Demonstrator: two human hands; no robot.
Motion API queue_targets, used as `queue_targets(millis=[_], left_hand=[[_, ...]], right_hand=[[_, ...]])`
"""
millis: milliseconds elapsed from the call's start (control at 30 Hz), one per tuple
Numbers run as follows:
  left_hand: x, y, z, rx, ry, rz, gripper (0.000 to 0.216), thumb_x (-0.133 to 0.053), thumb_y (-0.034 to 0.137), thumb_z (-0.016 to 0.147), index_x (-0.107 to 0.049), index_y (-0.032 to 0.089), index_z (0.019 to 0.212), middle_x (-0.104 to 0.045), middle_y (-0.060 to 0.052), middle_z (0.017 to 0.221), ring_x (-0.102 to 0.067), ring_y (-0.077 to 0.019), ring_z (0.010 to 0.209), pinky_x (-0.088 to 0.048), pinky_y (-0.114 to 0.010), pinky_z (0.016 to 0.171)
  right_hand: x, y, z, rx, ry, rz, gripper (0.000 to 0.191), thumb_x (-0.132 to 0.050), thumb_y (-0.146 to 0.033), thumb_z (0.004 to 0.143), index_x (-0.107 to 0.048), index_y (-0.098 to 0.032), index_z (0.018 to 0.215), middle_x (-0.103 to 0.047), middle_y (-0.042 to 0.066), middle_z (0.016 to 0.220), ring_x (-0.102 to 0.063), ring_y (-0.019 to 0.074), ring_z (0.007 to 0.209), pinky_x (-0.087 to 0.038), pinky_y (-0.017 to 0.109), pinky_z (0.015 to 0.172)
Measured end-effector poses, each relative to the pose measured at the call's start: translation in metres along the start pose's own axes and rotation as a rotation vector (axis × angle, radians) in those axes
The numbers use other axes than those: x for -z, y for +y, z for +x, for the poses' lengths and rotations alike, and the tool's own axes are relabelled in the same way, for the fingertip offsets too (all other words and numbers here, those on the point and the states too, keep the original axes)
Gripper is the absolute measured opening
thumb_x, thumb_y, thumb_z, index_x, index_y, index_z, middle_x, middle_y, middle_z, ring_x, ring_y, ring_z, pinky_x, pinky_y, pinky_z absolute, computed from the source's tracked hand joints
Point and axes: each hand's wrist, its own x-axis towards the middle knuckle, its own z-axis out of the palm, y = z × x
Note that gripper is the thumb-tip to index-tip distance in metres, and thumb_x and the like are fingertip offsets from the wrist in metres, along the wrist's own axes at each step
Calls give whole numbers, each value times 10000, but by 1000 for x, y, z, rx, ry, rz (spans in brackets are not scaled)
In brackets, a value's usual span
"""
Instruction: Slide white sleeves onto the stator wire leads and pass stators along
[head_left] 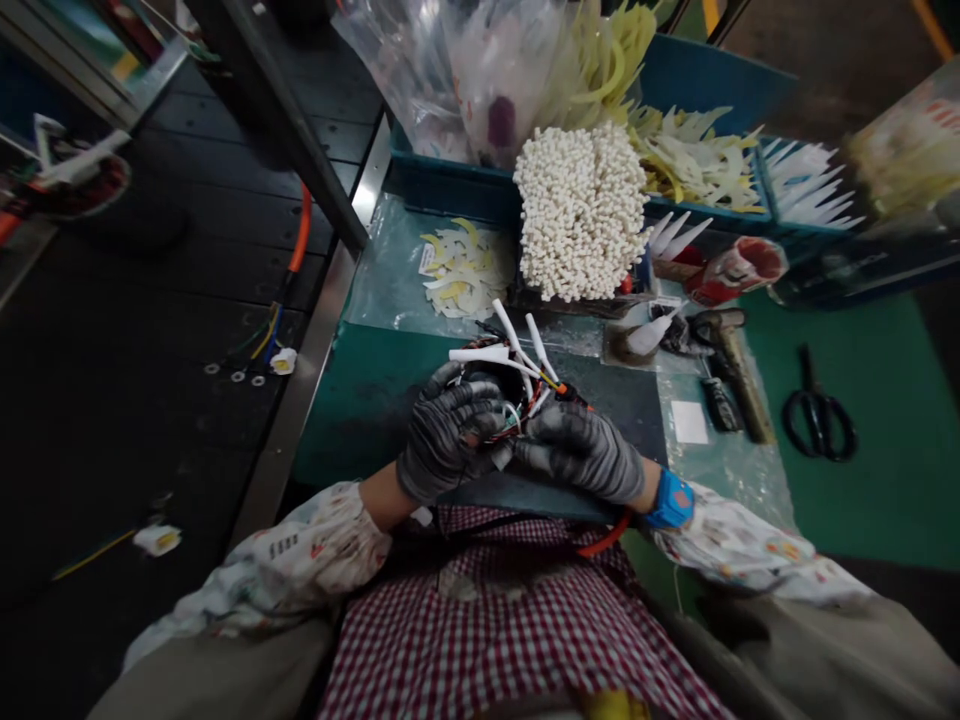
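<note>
surface: green bench (pixel 885 400) | scissors (pixel 819 412) | left: dark conveyor (pixel 150 330)

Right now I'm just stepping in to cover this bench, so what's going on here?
A seated person in grey gloves holds a bundle of wires with white sleeves over the green bench top. The left hand cups the bundle, and the right hand presses in from the other side. Behind them stands a block of white tubes, with pale strips in a blue bin further back. Black scissors lie unused to the right.
</note>
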Motion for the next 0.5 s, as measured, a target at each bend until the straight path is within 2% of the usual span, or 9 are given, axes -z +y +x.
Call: queue_targets(millis=[100,167,233,333,433,500], left_hand=[[-1,0,-3,14,-29,1,196,-675,420,1044,-774,317,1178,-868,4,1117,-795,-254,1193,-403,-595,1375],[-3,-2,-3,24,-17,0,168,-649,327,1051,-774,327,1163,-867,22,1156,-797,-235,1189,-426,-553,1368],[-4,-4,-2,15,1,7,159,-691,292,1026,-769,326,1160,-859,8,1222,-793,-236,1211,-451,-522,1350],[-3,-9,-1,-47,5,20,186,-784,381,996,-754,329,1171,-853,-23,1238,-782,-273,1260,-410,-573,1373],[5,-12,-3,-108,-32,59,173,-772,384,1015,-744,364,1184,-855,11,1226,-780,-276,1252,-338,-636,1399],[13,-14,-6,-107,-39,151,183,-781,405,1013,-753,393,1193,-838,37,1270,-754,-289,1281,-301,-653,1403]], right_hand=[[-4,-12,7,183,-121,-70,269,-579,-346,1162,-803,-306,1020,-854,5,1031,-803,189,953,-667,347,898],[-10,-17,22,170,-134,-104,296,-581,-347,1157,-793,-296,957,-845,-8,990,-798,173,884,-663,302,826],[-16,-16,43,91,-44,-161,301,-557,-317,1147,-789,-271,961,-838,24,1007,-798,194,893,-672,327,848],[-18,-7,67,31,144,-250,301,-492,-282,1123,-776,-224,1042,-829,117,1127,-802,280,1047,-672,468,987],[-8,-2,66,19,368,-315,248,-498,-315,1125,-739,-257,1143,-808,108,1147,-780,298,1138,-656,516,1059],[-1,-1,55,-76,455,-397,264,-593,-390,1101,-706,-268,1307,-776,139,1282,-746,336,1233,-635,561,1113]])
